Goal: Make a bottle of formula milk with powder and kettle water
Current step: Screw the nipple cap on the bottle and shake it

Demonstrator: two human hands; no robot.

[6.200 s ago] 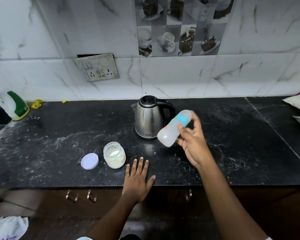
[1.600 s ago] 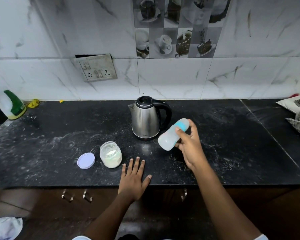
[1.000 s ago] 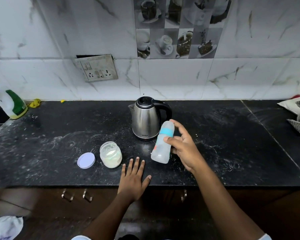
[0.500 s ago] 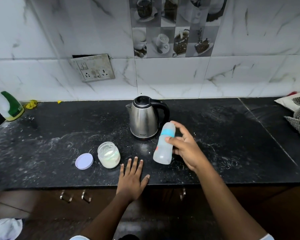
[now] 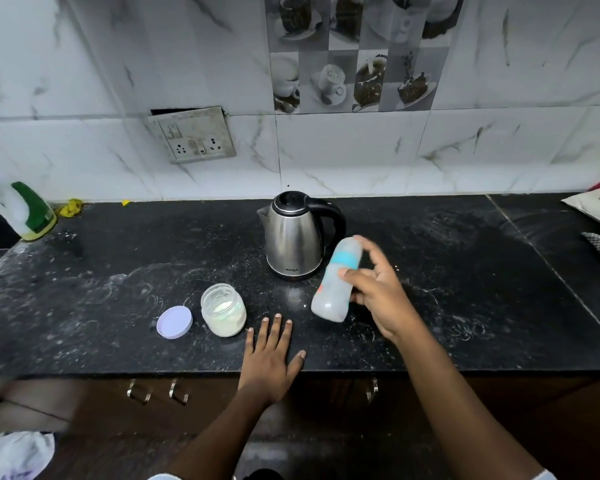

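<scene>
While the left hand [image 5: 269, 362] lies flat, fingers [image 5: 277, 329] released, at the bench [image 5: 482, 306] front edge, the right hand [image 5: 378, 299] grasps a tilted bottle [image 5: 328, 303] at 4 o'clock from the kettle [image 5: 293, 244].

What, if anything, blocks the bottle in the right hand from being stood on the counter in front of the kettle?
Nothing visible does. The right hand grips the bottle tilted, just right of the kettle, and no object lies on the counter beneath it. The open powder jar and the flat left hand lie off to the left.
</scene>
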